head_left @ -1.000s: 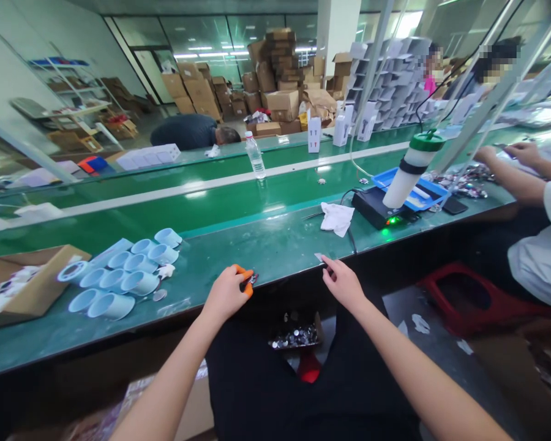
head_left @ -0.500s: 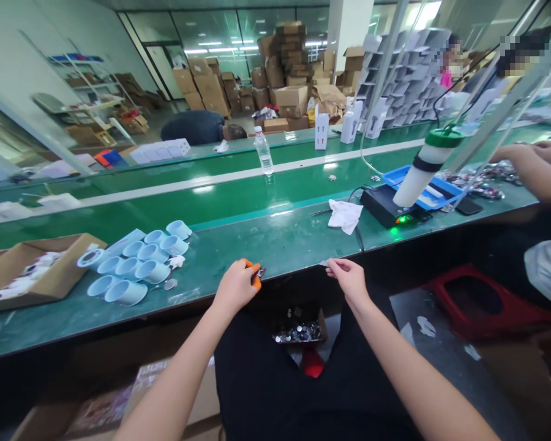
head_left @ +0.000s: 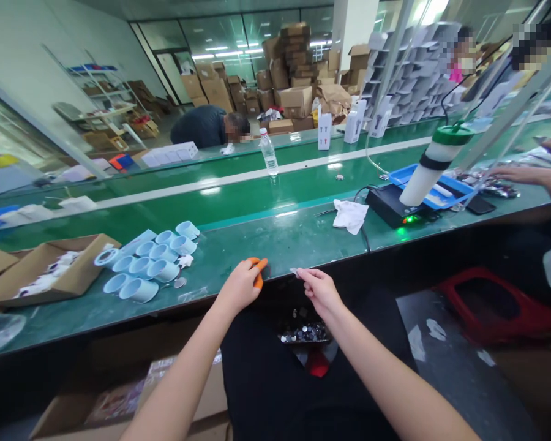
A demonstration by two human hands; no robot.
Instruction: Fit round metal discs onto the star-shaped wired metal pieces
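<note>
My left hand [head_left: 241,285] is at the front edge of the green bench, fingers curled, with orange coverings that look like finger cots at the thumb and index finger. What it holds is hidden. My right hand [head_left: 320,289] is a little to the right, thumb and fingertips pinching a small thin whitish piece [head_left: 294,271]. The hands are apart. Below them, a box [head_left: 305,340] of small shiny round pieces sits between my legs. Left of my left hand stand several light blue cups [head_left: 163,269], beside a small metal disc [head_left: 180,282].
A cardboard box [head_left: 85,269] with white parts lies at far left. A crumpled white tissue [head_left: 350,215] and a black device [head_left: 386,207] with a green light are at right, with a white cylinder [head_left: 425,174] leaning above it. A water bottle [head_left: 269,153] stands farther back. A co-worker's hands [head_left: 528,174] are at right.
My right hand has moved left with the thin piece, closer to my left hand. The small metallic thing at my left fingertips no longer shows clearly. The view has shifted slightly.
</note>
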